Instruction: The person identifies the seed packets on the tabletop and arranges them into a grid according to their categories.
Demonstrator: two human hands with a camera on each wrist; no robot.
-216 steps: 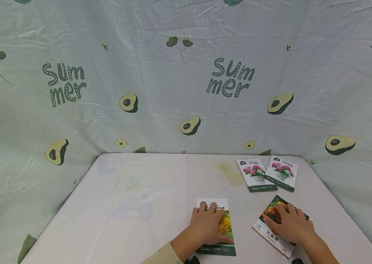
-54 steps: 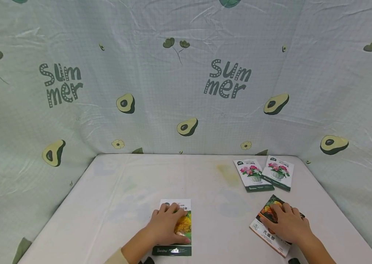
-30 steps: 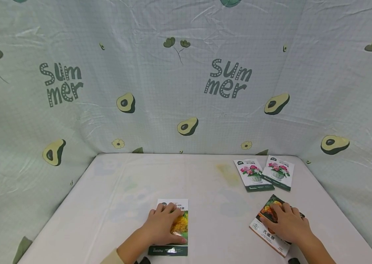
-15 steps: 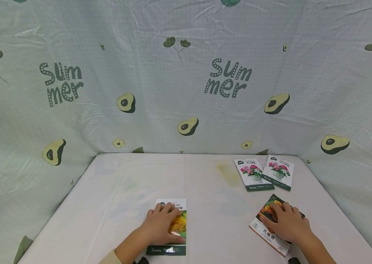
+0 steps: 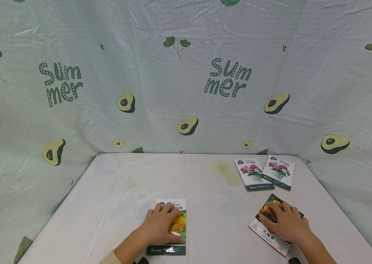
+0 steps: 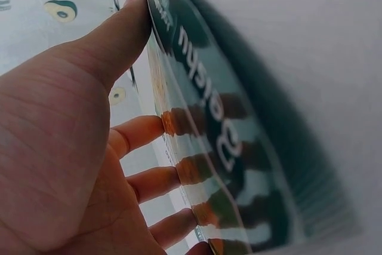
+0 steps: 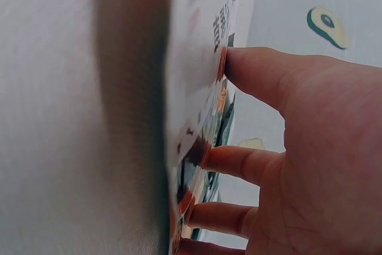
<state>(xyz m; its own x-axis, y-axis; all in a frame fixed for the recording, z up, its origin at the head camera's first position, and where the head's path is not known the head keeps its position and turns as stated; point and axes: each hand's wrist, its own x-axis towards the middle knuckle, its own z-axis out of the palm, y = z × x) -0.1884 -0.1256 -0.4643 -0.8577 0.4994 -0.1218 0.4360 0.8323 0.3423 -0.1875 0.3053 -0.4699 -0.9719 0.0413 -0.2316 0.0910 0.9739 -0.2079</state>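
Note:
My left hand [image 5: 160, 225] rests with spread, relaxed fingers on a sunflower seed packet [image 5: 180, 223], which lies straight on the table left of centre. In the left wrist view, the thumb and fingertips press on the glossy face of the packet [image 6: 203, 82], and its dark green end band faces the camera. On the right, my right hand [image 5: 286, 222] touches a seed packet with orange flowers [image 5: 268, 236], lying at a slant. The right wrist view shows its fingertips and thumb against that packet's face [image 7: 197, 46]. Each hand covers part of its packet.
Two matching seed packets with pink flowers, the left one [image 5: 253, 174] and the right one [image 5: 279, 172], lie at the far right with their edges overlapping. The white-covered table [image 5: 153, 176] ends at a hanging avocado-print cloth [image 5: 159, 80] behind and at both sides.
Over the earlier frames, my left hand has slid the sunflower seed packet leftward, away from the other packets; it is nearly still in the last half second. My right hand has stayed in place.

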